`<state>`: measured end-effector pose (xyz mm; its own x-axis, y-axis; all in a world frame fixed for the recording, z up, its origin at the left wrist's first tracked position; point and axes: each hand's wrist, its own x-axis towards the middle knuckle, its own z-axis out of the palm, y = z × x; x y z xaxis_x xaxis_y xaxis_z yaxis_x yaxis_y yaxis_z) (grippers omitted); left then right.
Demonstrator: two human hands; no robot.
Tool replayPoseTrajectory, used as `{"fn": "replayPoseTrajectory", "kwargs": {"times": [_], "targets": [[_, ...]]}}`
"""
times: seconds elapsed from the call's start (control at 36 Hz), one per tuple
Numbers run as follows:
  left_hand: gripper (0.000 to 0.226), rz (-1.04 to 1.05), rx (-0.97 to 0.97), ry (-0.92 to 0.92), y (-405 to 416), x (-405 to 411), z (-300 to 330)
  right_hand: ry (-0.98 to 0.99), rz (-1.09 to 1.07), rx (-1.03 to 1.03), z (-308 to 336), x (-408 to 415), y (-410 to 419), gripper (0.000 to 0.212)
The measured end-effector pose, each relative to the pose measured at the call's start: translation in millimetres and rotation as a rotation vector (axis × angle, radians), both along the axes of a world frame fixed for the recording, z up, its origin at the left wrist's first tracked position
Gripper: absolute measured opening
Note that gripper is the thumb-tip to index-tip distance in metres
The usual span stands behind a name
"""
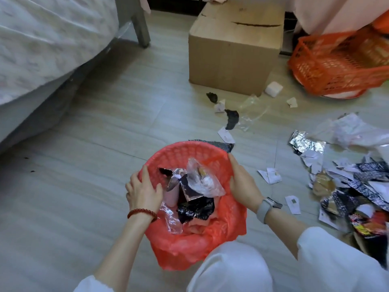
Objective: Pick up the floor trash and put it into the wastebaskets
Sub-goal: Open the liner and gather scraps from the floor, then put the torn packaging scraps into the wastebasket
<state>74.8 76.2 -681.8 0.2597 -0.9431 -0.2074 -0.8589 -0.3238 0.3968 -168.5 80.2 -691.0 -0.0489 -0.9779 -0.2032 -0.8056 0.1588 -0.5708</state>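
White-trousered knees (pixel 231 270) at the bottom edge, person crouched over a red mesh wastebasket (pixel 181 152) on the tiled floor (pixel 84 186). Basket stands between the knees and the litter, lined with a red plastic bag (pixel 200 245) whose loose edge spills over the near rim.

Left hand (pixel 143 190), red bead bracelet (pixel 142 213) at the wrist, lies on the left rim with fingers fairly straight and slightly spread, tips over the rim edge; whether they clamp the rim cannot be told. Right hand (pixel 242 184), grey watch (pixel 266 207) on the wrist, holds the right rim, fingers curled along it.

Inside the basket: a clear plastic bag (pixel 202 180) on top, a black wrapper (pixel 193 209), a foil piece (pixel 171 220), a pink tube-like item (pixel 170 197).

Right of the basket, a heap of torn paper and printed wrappers (pixel 347 186), with crumpled foil (pixel 305 143) just beyond. Scattered paper scraps (pixel 270 175) lie between heap and basket. Further off, black scraps (pixel 231 119) and clear film (pixel 252 108).

Beyond: a cardboard box (pixel 231 53), an orange crate-style basket (pixel 339 62) at far right, a small white block (pixel 273 88) between them. Bed with white cover (pixel 42 39) at left.
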Motion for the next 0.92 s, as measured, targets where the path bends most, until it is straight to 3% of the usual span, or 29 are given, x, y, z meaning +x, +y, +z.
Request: {"fn": "replayPoseTrajectory", "kwargs": {"times": [0.31,0.5,0.61,0.78,0.92], "targets": [[0.062,-0.318,-0.091,0.165,-72.0,-123.1,-6.3,-0.067,-0.459,-0.089,17.0,-117.8,-20.8,0.043],[0.055,-0.476,-0.147,0.045,-90.3,-187.4,-1.7,-0.175,-0.567,-0.116,43.2,-154.5,-13.4,0.04],[0.045,-0.638,-0.221,0.068,-70.4,-234.8,16.4,-0.193,-0.633,-0.085,42.6,-185.6,11.4,0.038],[0.038,-0.935,-0.333,0.281,-10.7,-324.2,30.7,-0.269,-0.755,-0.161,45.4,-252.9,88.1,0.029],[0.035,-1.192,-0.28,0.396,61.2,-395.9,14.3,-0.29,-0.963,-0.244,32.2,-319.3,184.7,0.027]]}}
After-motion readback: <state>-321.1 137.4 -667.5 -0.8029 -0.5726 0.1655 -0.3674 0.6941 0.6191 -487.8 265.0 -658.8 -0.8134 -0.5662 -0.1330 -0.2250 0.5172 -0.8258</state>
